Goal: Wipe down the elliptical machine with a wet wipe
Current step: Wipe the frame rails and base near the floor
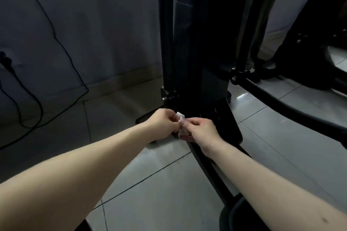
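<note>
The black elliptical machine [199,52] rises in the middle of the view, its upright housing meeting a base foot on the tiled floor. A small crumpled white wet wipe [181,124] hangs just in front of the base. My left hand [163,122] pinches the wipe's upper part from the left. My right hand [201,130] pinches it from the right, fingers curled round its lower part. Both hands meet close to the foot of the machine; much of the wipe is hidden between the fingers.
A black cable [56,39] runs down the grey wall at the left and loops onto the floor. The machine's black rail [281,105] crosses the glossy grey tiles at the right. A dark rounded part [242,214] lies under my right forearm.
</note>
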The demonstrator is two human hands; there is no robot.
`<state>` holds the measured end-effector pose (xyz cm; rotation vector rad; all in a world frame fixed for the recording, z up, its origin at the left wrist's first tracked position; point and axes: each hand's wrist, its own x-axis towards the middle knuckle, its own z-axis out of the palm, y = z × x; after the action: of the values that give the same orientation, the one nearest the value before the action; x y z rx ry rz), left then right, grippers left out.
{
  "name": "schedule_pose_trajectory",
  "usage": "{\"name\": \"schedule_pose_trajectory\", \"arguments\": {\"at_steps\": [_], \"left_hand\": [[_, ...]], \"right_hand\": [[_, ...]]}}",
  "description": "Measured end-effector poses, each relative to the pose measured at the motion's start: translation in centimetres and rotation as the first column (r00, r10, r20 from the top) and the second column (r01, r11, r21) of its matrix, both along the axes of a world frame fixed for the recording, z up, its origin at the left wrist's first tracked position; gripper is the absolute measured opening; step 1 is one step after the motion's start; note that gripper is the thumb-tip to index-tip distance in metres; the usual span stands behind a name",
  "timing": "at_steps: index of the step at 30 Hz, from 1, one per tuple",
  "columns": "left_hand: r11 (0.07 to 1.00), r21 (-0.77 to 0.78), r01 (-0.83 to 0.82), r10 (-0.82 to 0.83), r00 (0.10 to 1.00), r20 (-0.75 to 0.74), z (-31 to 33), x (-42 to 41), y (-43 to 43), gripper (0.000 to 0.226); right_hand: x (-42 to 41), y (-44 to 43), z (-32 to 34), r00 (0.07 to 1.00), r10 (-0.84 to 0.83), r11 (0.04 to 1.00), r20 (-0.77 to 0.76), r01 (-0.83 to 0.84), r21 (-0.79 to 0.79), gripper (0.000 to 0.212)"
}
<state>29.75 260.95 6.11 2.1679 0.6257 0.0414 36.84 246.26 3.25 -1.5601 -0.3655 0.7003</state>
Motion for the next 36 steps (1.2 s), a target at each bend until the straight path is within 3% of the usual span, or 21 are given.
{"name": "schedule_pose_trajectory", "arguments": {"at_steps": [4, 9, 12, 19, 21, 25, 28, 31, 34, 36], "left_hand": [[0.986, 0.068, 0.154, -0.152, 0.988, -0.037, 0.7, 1.1, 1.2, 0.003], [0.991, 0.076, 0.106, -0.102, 0.993, -0.055, -1.5, 1.0, 3.2, 0.014], [0.986, 0.13, 0.104, -0.088, 0.989, -0.123, -3.2, 0.2, 4.7, 0.024], [0.997, 0.069, 0.021, -0.021, 1.0, 0.0, -3.8, 1.3, 5.6, 0.054], [0.999, 0.043, 0.027, -0.027, 0.999, 0.016, -4.0, 1.5, 5.5, 0.055], [1.0, -0.011, 0.002, -0.001, 0.997, 0.075, -4.0, 2.2, 5.4, 0.058], [0.999, -0.048, -0.01, 0.014, 0.997, 0.079, -4.1, 2.5, 5.0, 0.058], [0.998, -0.065, -0.001, 0.007, 0.997, 0.08, -4.2, 2.8, 4.6, 0.057], [0.997, -0.082, 0.0, 0.006, 0.997, 0.074, -4.3, 2.8, 4.4, 0.053], [0.997, -0.078, 0.008, -0.003, 0.998, 0.059, -4.5, 2.6, 4.2, 0.052]], "right_hand": [[1.6, 1.6, 0.1, 0.992, -0.092, 0.992, 0.084, 0.099, -0.083, 0.012], [4.5, 3.7, 2.0, 0.904, -0.199, 0.93, 0.377, 0.295, -0.218, 0.018], [5.7, 5.3, 3.4, 0.841, -0.256, 0.916, 0.476, 0.368, -0.158, 0.013], [6.8, 8.4, 2.4, 0.705, -0.208, 0.879, 0.678, 0.438, -0.186, 0.006], [7.2, 8.4, 2.2, 0.607, -0.208, 0.86, 0.767, 0.487, -0.152, 0.006], [10.0, 8.4, 3.1, 0.299, -0.14, 0.861, 0.944, 0.508, -0.034, 0.007], [12.7, 9.4, 3.1, 0.168, -0.071, 0.86, 0.983, 0.51, -0.025, 0.013], [13.7, 9.4, 0.8, 0.013, 0.208, 0.86, 0.978, 0.475, -0.189, 0.008], [13.1, 7.9, -2.1, -0.162, 0.589, 0.718, 0.792, 0.553, -0.422, 0.016], [13.5, 7.1, -1.2, -0.228, 0.581, 0.741, 0.781, 0.546, -0.392, 0.022]]}}
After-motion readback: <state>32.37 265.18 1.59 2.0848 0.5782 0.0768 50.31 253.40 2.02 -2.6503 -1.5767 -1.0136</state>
